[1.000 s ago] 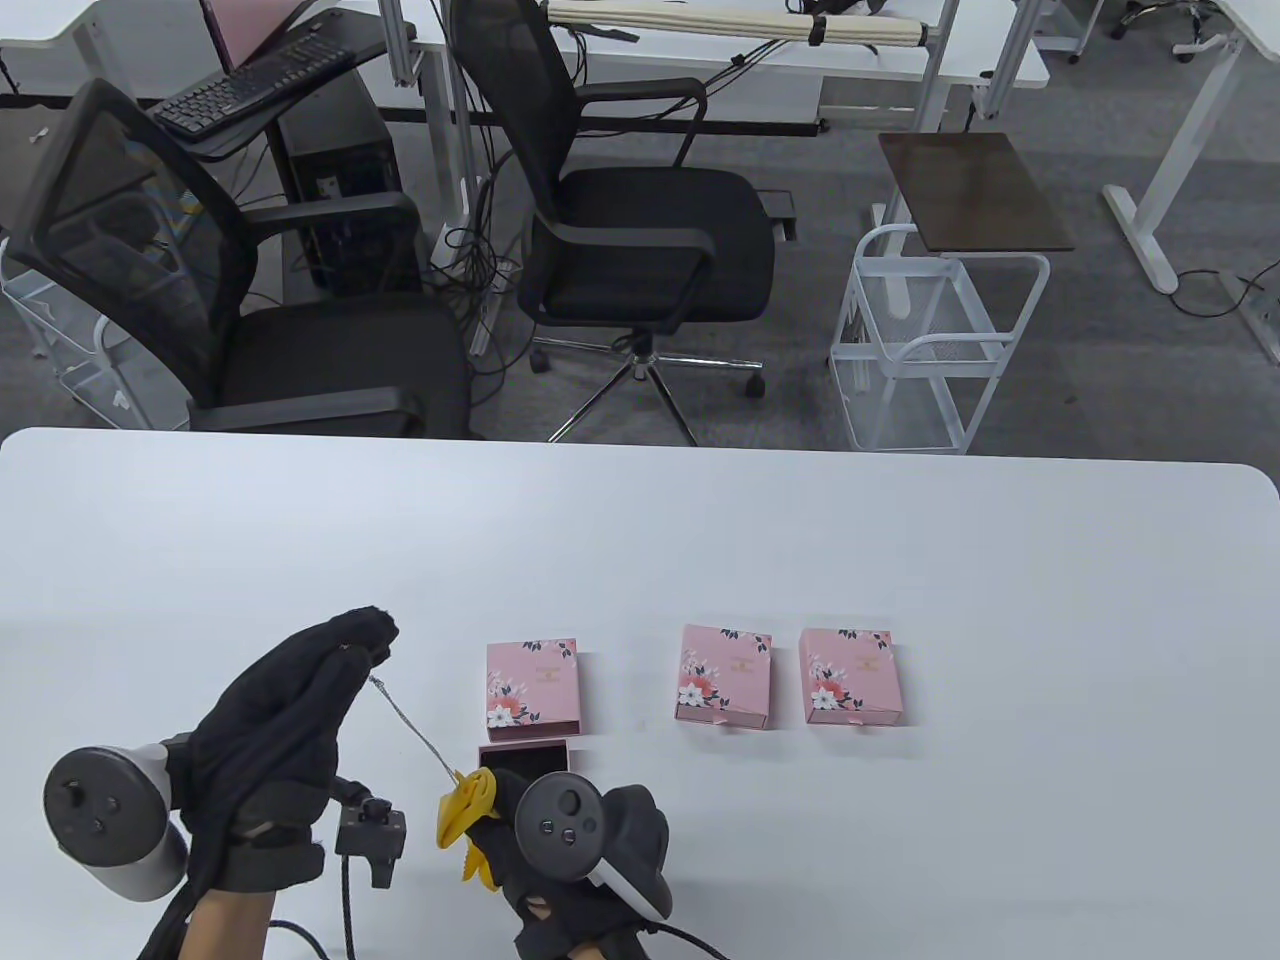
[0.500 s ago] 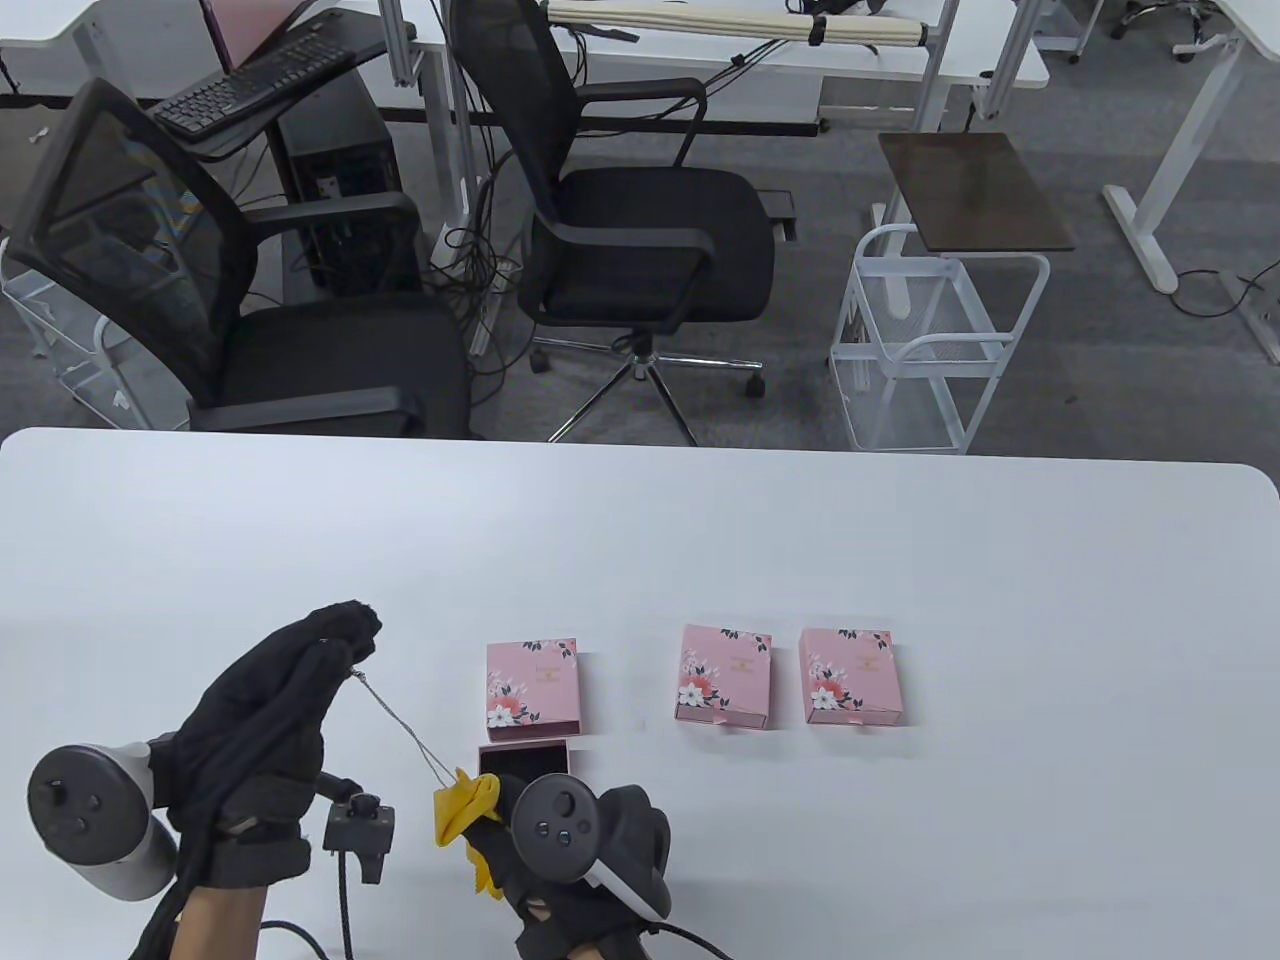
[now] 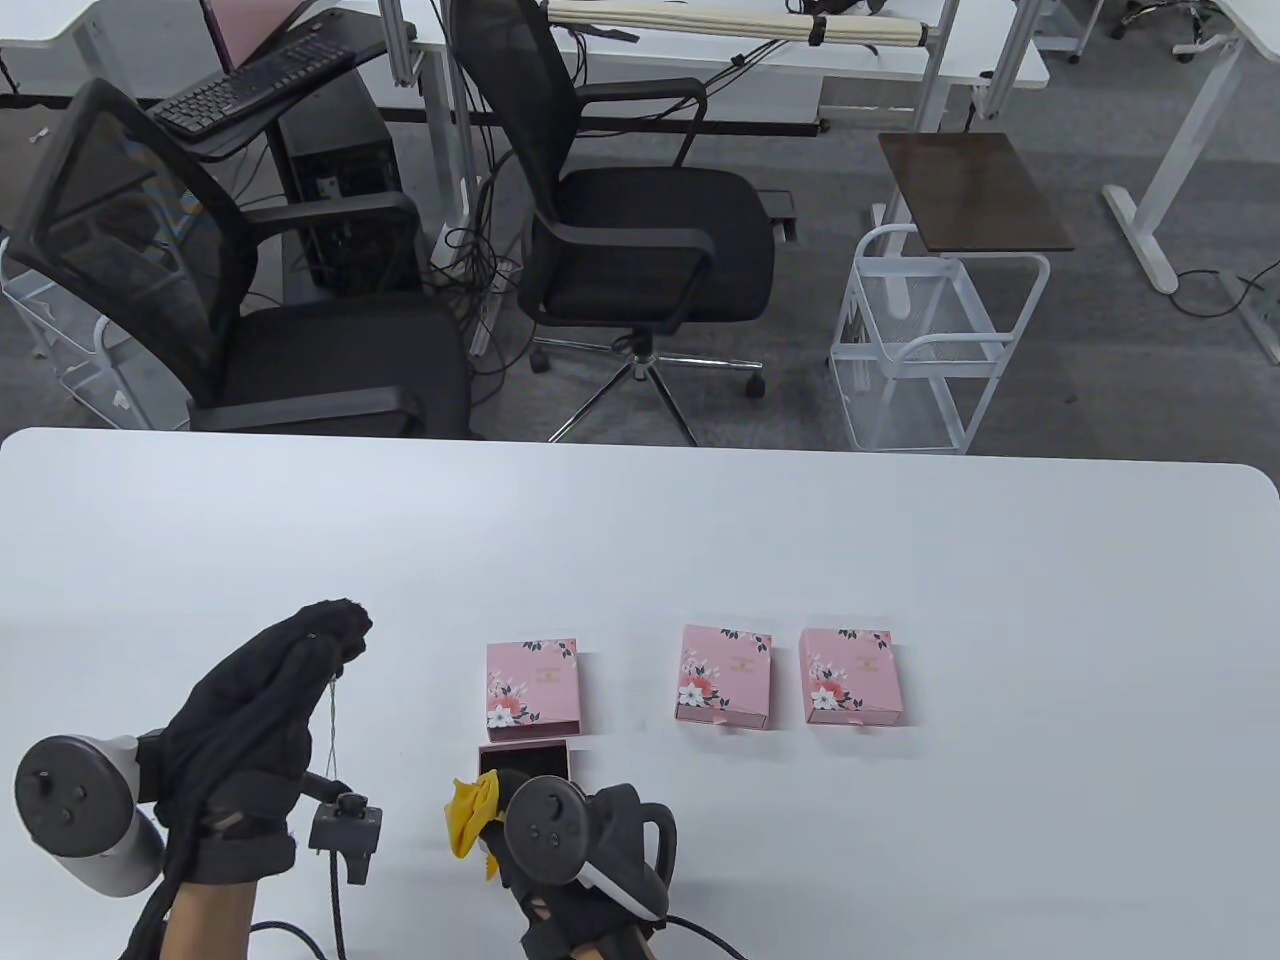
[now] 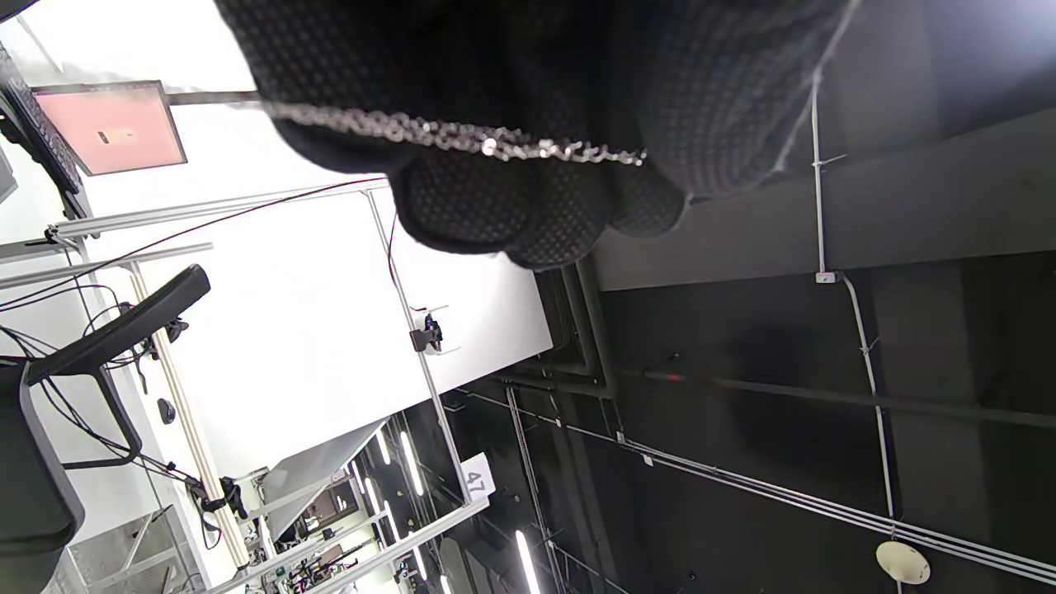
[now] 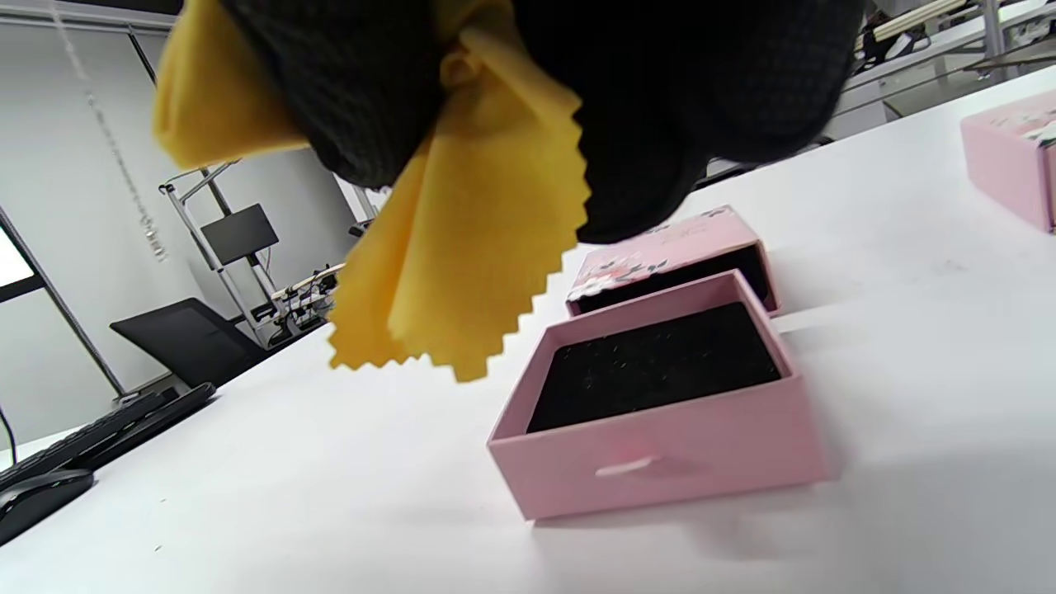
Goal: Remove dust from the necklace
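My left hand (image 3: 290, 680) is raised above the table's front left and pinches the top of a thin silver necklace (image 3: 331, 720), which hangs straight down from the fingertips. The chain lies across my gloved fingers in the left wrist view (image 4: 462, 136). My right hand (image 3: 560, 850) grips a yellow polishing cloth (image 3: 468, 815) just left of an open pink drawer box (image 3: 525, 757) with a black foam insert (image 5: 656, 363). The cloth (image 5: 462, 239) hangs clear of the chain (image 5: 124, 181).
The drawer's pink floral sleeve (image 3: 533, 687) lies behind it. Two more closed pink boxes (image 3: 724, 677) (image 3: 851, 676) lie to the right. Office chairs (image 3: 640, 220) and a white wire cart (image 3: 930, 340) stand beyond the table's far edge.
The necklace's lower end has left the cloth and swung left, so the chain now hangs straight down. My left hand has drifted slightly left; my right hand has pulled back a little.
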Demonstrator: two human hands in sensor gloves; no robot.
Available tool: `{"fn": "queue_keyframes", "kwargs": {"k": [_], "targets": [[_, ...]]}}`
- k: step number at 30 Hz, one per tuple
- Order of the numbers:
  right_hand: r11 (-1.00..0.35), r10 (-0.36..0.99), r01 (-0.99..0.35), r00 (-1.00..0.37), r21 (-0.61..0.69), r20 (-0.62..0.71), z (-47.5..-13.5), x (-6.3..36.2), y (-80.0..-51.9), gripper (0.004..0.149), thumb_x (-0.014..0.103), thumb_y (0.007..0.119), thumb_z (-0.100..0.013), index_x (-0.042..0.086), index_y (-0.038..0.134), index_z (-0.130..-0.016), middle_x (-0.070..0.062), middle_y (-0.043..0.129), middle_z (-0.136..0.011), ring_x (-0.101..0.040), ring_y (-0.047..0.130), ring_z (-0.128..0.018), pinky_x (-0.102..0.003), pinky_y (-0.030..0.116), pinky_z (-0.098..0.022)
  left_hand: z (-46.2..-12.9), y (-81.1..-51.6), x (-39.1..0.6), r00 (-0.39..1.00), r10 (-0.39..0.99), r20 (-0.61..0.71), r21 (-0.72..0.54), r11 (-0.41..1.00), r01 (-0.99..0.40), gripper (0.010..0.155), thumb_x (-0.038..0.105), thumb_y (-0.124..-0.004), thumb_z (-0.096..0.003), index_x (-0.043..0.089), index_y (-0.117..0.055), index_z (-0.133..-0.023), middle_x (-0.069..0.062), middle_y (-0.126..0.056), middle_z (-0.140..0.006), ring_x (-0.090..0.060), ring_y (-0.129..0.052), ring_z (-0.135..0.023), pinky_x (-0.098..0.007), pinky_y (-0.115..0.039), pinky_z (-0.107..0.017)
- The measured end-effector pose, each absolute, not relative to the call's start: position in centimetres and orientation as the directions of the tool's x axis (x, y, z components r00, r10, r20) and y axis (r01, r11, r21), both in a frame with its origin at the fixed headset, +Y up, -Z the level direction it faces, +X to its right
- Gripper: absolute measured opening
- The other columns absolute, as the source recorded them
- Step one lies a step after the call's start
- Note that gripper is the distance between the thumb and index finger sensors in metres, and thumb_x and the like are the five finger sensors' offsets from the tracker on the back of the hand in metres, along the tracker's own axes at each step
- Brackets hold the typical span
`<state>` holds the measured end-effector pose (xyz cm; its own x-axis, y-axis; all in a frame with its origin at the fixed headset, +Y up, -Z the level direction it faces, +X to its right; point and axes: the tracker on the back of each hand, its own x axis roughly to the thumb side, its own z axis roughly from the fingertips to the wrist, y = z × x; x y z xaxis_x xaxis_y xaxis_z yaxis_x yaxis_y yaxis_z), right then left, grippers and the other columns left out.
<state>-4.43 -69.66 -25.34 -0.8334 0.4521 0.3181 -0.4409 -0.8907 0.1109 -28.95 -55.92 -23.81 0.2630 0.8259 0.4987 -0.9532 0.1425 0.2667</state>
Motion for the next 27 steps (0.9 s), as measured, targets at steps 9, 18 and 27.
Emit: {"fn": "queue_keyframes", "kwargs": {"k": [9, 18, 27], "targets": [[-0.846, 0.527, -0.533, -0.838, -0.009, 0.143, -27.2, 1.6, -67.3, 0.045, 0.035, 0.079, -0.064, 0.005, 0.074, -0.097, -0.016, 0.092, -0.078, -0.039, 0.093, -0.059, -0.051, 0.077, -0.051, -24.1, -56.1, -27.9, 0.26, 0.829, 0.495, 0.212, 0.175, -0.961, 0.036, 0.047, -0.086, -0.0553, 0.028, -0.094, -0.085, -0.001, -0.103, -0.084, -0.021, -0.099, -0.072, -0.042, -0.085, -0.052], [-0.957, 0.195, -0.195, -0.981, 0.213, -0.022, -29.5, 5.7, -72.3, 0.046, 0.035, 0.08, -0.063, 0.006, 0.073, -0.099, -0.017, 0.091, -0.081, -0.04, 0.091, -0.062, -0.052, 0.076, -0.053, -25.0, -57.2, -25.9, 0.293, 0.832, 0.471, 0.164, 0.244, -0.956, 0.036, 0.047, -0.086, -0.0552, 0.028, -0.094, -0.085, -0.001, -0.103, -0.084, -0.021, -0.099, -0.072, -0.043, -0.085, -0.052], [-0.909, -0.023, 0.05, -0.997, 0.413, 0.071, -29.5, 3.5, -75.2, 0.071, 0.043, 0.08, -0.062, 0.004, 0.051, -0.114, -0.029, 0.067, -0.105, -0.052, 0.072, -0.084, -0.059, 0.065, -0.063, -24.9, -57.2, -25.9, 0.295, 0.829, 0.475, 0.161, 0.248, -0.955, 0.036, 0.047, -0.086, -0.0551, 0.028, -0.094, -0.085, -0.001, -0.103, -0.084, -0.021, -0.099, -0.072, -0.043, -0.085, -0.052]]}}
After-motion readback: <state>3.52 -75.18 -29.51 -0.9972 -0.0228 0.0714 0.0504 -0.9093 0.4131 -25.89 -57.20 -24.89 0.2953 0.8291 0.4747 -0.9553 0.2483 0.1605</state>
